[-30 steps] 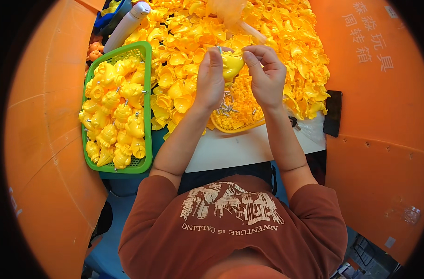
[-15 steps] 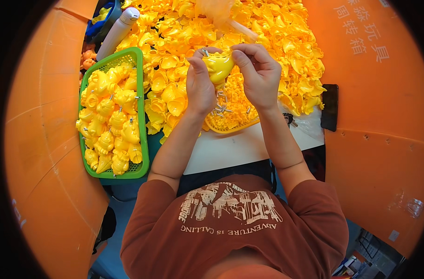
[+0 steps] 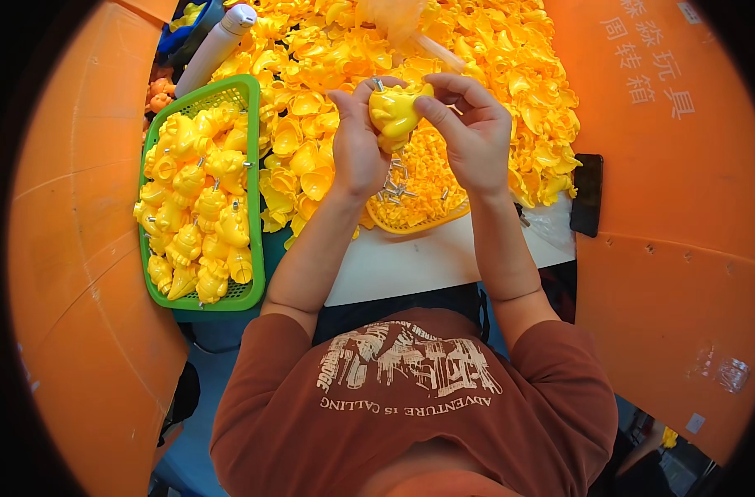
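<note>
Over the worktable I hold a glossy yellow hollow plastic toy figure [image 3: 394, 116] with a short metal pin [image 3: 378, 84] sticking up from its top left. My left hand [image 3: 359, 153] supports it from the left, with the fingers partly hidden behind it and the thumb lifted off. On its right side, my right hand [image 3: 477, 137] pinches the edge between thumb and fingers. Just beneath, a yellow basket [image 3: 411, 229] contains small yellow pieces and several loose metal pins [image 3: 394, 194]. A green basket [image 3: 257, 207] to the left is full of similar yellow figures [image 3: 187, 207], some with pins showing.
A large heap of yellow plastic shells [image 3: 311, 132] covers the far table, with a translucent bag [image 3: 398, 21] on it. A pale bottle [image 3: 216, 50] lies at far left. Orange panels [image 3: 667, 248] flank both sides. A flat black object [image 3: 587, 195] rests at the right.
The toy figure has turned in my hands, so its pin now points more upright. My right hand has shifted slightly right. The whole view has moved a little.
</note>
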Demonstrator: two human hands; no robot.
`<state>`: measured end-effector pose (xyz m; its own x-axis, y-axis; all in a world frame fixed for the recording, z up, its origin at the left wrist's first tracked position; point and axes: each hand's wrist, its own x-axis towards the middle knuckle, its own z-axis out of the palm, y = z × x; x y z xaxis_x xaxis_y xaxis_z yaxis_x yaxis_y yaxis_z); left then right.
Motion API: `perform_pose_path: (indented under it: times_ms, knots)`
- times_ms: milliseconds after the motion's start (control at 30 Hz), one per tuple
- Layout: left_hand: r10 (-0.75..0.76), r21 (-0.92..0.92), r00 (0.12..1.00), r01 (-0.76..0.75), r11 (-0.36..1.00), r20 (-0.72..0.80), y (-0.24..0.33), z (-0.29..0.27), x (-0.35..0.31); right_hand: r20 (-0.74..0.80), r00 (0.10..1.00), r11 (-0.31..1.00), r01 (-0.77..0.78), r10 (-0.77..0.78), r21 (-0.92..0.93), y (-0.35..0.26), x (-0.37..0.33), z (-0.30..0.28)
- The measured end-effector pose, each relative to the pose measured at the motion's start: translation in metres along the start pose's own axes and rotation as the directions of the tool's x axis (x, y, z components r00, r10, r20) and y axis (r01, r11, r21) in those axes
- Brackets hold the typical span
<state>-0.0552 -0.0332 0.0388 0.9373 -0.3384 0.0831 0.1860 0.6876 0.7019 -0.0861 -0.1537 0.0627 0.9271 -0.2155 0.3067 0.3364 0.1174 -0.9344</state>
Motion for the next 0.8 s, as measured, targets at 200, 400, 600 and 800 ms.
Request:
perform_pose_path:
  times_ms: [200, 400, 600, 800]
  knots:
    - [-0.042, 0.052, 0.996, 0.046, 0.998, -0.081, 0.001, 0.007, 0.001, 0.312, 0.766, 0.451, 0.600, -0.562, -0.661, -0.005, 0.002, 0.001]
    - [-0.137, -0.051, 0.988, 0.134, 0.990, -0.075, 0.008, 0.004, 0.001, 0.406, 0.832, 0.642, 0.552, -0.379, -0.533, 0.001, -0.001, -0.004]
    - [-0.127, -0.047, 0.991, 0.125, 0.991, -0.036, 0.015, 0.009, -0.001, 0.391, 0.865, 0.768, 0.474, -0.314, -0.431, -0.001, 0.001, -0.005]
    - [-0.128, -0.001, 0.991, 0.128, 0.992, -0.023, 0.021, 0.012, -0.003, 0.375, 0.886, 0.828, 0.414, -0.272, -0.378, -0.008, 0.000, -0.006]
